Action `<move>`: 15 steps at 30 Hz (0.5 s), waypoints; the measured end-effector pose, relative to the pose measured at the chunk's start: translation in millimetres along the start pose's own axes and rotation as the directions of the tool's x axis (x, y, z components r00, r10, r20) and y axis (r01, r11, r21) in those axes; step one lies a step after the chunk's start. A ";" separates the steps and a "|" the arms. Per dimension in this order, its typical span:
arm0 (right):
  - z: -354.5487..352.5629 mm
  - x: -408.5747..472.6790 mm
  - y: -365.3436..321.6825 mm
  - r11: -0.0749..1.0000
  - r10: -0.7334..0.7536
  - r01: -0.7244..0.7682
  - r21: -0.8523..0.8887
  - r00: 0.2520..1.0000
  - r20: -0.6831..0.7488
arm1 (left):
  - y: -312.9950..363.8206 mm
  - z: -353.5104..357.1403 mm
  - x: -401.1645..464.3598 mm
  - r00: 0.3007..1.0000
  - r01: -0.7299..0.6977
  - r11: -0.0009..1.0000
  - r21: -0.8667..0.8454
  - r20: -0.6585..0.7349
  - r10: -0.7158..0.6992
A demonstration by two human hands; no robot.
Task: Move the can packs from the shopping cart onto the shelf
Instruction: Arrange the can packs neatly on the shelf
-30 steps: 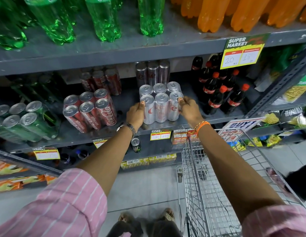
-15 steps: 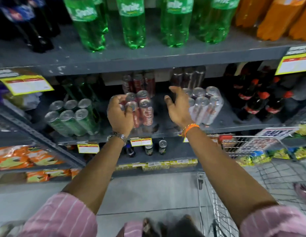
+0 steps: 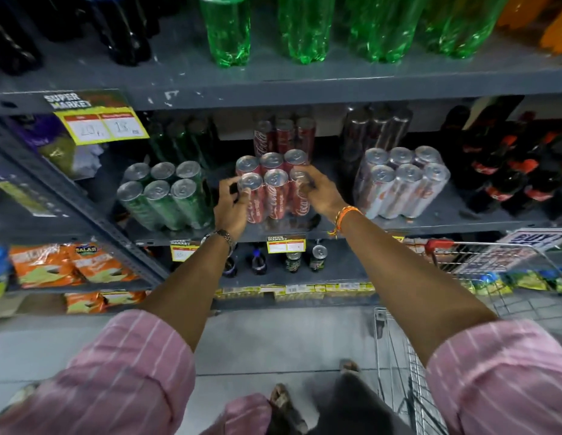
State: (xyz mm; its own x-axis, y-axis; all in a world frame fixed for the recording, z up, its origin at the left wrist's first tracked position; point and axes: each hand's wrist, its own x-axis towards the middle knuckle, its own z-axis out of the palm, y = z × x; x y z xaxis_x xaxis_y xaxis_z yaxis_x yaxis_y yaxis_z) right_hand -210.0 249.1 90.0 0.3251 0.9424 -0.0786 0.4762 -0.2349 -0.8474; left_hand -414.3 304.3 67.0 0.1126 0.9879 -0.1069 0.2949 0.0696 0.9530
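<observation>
Red can pack (image 3: 273,186): I count six cans, standing up, tops to me, on the shelf (image 3: 304,227) near its front edge.
Hands: my left hand (image 3: 231,208) and right hand (image 3: 317,191) curl fingers on its two sides.
Neighbors: one green pack (image 3: 166,196) left, one silver pack (image 3: 402,186) right, gaps between.
Cart (image 3: 493,271): one, low right.

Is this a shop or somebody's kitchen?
A shop, most likely a supermarket: grey metal shelves hold rows of green soda bottles, a yellow price tag reads "Super Market", and a wire shopping cart stands alongside.

Red can pack (image 3: 273,186); green can pack (image 3: 166,196); silver can pack (image 3: 402,183); pink striped sleeves (image 3: 132,365).
</observation>
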 end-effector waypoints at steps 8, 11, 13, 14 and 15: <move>-2.5 -14.1 7.5 1.000 0.027 -0.028 -0.004 0.996 -0.088 | 1.0 3.7 11.8 0.990 -0.009 1.000 -0.017 0.142 0.011; -7.1 -19.3 12.6 1.000 0.018 -0.019 -0.013 0.995 -0.103 | 3.8 5.8 5.5 0.988 -0.060 0.994 0.088 0.144 0.047; -12.1 -20.9 15.1 1.000 0.017 -0.018 -0.019 0.996 -0.082 | 3.0 7.4 0.4 0.991 -0.089 0.985 0.146 0.110 0.073; -13.9 -21.0 15.6 1.000 0.016 -0.018 -0.023 0.997 -0.072 | 1.6 8.3 -0.8 0.992 -0.092 0.984 0.153 0.097 0.078; -14.9 -21.5 15.8 0.999 0.014 -0.016 -0.031 0.998 -0.064 | 0.1 9.3 -1.2 0.993 -0.090 0.984 0.154 0.092 0.077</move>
State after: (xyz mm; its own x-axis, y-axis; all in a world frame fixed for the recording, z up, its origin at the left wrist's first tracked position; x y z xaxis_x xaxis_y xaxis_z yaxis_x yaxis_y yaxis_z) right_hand -197.3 221.6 86.1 0.3832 0.9219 -0.0568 0.4961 -0.2573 -0.8293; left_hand -405.6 301.8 64.6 0.2219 0.9733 -0.0593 0.4260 -0.0421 0.9038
